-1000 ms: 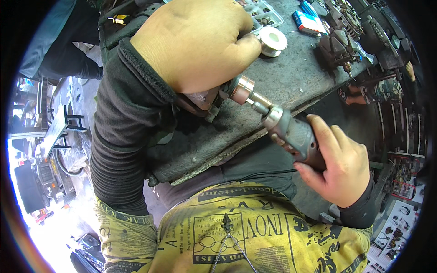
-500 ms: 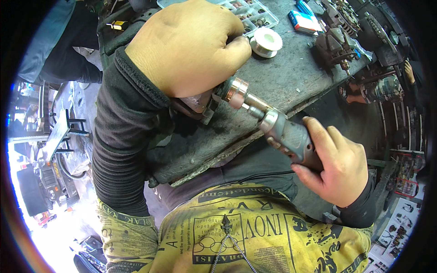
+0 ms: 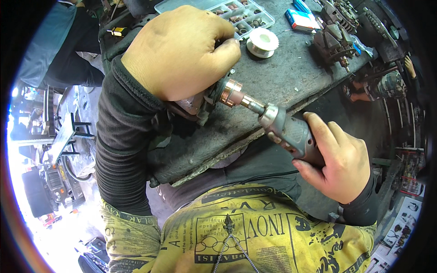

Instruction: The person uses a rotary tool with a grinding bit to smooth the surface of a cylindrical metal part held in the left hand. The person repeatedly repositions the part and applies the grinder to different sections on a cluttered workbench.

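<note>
A grey handheld rotary tool (image 3: 291, 133) is gripped in my right hand (image 3: 339, 159), its thumb below and fingers wrapped over the body. The tool's thin shaft (image 3: 253, 105) points left, its brownish tip at the opening of a shiny copper-coloured ring (image 3: 231, 93). Whether the tip touches the ring's inner wall cannot be told. My left hand (image 3: 182, 52) bends over a dark metal block-like part (image 3: 189, 107) beside the ring, fingers curled. What those fingers hold is hidden beneath the hand.
Beyond my left hand lie a white-topped wire spool (image 3: 262, 43) and a clear compartment box (image 3: 268, 19) of small bits. A blue, red and white carton (image 3: 301, 20) and greasy metal machinery (image 3: 334, 43) stand farther right on the worn workbench (image 3: 277, 77). Another person (image 3: 50, 41) is at upper left.
My left hand and the copper ring have shifted slightly left. The rotary tool has tilted a little, and its shaft now lines up more directly with the ring's opening.
</note>
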Action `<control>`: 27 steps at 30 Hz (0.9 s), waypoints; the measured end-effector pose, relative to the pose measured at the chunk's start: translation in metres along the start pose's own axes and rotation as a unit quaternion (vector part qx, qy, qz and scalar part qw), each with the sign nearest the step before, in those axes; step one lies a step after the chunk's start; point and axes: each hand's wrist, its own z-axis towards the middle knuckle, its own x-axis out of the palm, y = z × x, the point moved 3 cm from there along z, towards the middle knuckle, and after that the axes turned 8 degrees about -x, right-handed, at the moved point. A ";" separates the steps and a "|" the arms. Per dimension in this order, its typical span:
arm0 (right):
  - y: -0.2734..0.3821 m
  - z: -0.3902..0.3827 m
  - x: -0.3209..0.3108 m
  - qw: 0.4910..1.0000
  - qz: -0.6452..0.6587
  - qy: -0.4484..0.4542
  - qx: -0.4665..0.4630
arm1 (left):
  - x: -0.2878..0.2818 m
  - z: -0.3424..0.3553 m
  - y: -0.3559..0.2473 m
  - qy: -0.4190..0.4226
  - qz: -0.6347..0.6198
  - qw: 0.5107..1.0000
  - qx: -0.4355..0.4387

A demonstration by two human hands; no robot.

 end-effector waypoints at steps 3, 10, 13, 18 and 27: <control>0.002 0.001 0.000 0.999 0.018 0.049 -0.005 | 0.001 0.000 0.000 0.004 0.006 1.000 0.004; 0.005 0.007 -0.005 0.998 0.012 0.060 -0.015 | 0.002 -0.004 0.001 -0.012 0.007 1.000 0.003; 0.003 0.010 -0.007 0.999 0.007 0.037 -0.001 | 0.001 -0.006 0.001 -0.022 0.022 0.999 0.019; 0.005 0.010 -0.008 0.999 0.013 0.050 -0.009 | -0.001 -0.016 -0.003 -0.053 0.017 0.998 0.037; 0.005 0.009 -0.008 0.998 0.026 0.055 -0.007 | -0.007 -0.037 -0.012 -0.041 0.045 0.998 0.029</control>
